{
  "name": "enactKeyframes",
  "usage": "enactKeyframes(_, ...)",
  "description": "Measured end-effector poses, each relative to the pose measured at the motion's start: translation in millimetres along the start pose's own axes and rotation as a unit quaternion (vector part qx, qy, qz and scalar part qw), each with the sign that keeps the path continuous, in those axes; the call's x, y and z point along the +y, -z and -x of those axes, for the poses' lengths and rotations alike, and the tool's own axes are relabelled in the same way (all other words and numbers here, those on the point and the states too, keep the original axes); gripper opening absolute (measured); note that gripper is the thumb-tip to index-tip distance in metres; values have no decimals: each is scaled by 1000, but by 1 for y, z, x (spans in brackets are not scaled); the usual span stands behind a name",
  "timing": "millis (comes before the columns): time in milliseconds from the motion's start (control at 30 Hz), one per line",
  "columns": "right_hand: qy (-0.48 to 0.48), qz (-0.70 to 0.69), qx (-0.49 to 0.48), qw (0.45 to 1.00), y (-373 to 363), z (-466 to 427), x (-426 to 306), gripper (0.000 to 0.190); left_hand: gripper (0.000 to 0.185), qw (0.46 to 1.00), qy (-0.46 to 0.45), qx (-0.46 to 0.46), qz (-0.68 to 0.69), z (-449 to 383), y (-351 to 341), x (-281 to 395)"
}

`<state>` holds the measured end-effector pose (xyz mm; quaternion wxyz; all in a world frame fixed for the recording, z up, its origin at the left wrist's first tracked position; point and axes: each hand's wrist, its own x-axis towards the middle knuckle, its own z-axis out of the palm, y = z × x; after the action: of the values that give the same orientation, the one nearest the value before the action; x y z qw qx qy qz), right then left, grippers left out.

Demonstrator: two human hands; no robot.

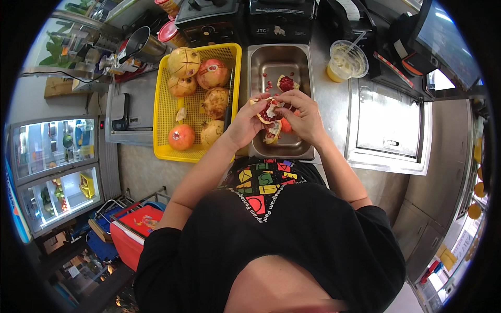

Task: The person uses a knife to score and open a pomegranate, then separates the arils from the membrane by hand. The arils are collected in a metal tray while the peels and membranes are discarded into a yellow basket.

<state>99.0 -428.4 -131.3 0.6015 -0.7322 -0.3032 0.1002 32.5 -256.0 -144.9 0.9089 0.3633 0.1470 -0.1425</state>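
Note:
My left hand [250,120] grips a broken pomegranate piece [267,111] with red seeds and pale membrane showing. Fingers of my right hand [304,115] pinch at the white membrane on its right side. Both hands are over a rectangular stainless steel pan [255,62]. Inside the pan lie another seeded pomegranate chunk [287,83], a section with pale empty cells [273,133] and several loose red seeds [269,85]. A reddish pomegranate piece [287,125] is partly hidden beneath my right hand.
Left of the pan stands a yellow plastic basket [157,117] holding several whole pomegranates [212,73], some scored, and a black-handled knife [227,117]. A plastic cup with a spoon [347,62] is on the steel counter [328,113] at right. Black machines [280,23] line the back.

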Motion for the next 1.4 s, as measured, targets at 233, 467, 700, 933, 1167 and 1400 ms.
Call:
enactKeyframes(233, -47, -81, 14, 996, -7, -1, 14, 13, 32, 996, 12, 54, -69, -2, -2, -2)
enactKeyframes(467, -82, -117, 25, 989, -9, 1, 18, 13, 34, 996, -3, 50, -74, -1, 7, 1)
enactKeyframes(700, -94, -91, 139, 982, -17, -1, 33, 15, 53, 958, -177, 60, -218, -2, 0, -3)
enactKeyframes(933, -249, -259, 29, 933, -11, -7, 12, 24, 63, 897, -262, 51, -353, -2, -9, -6)
enactKeyframes(1167, -307, -335, -11, 891, -1, -10, 10, 28, 64, 908, -242, 40, -340, -2, 2, -10)
enactKeyframes(1400, -336, -317, -3, 887, -4, -7, 24, 27, 62, 938, -219, 46, -263, 1, 2, -10)
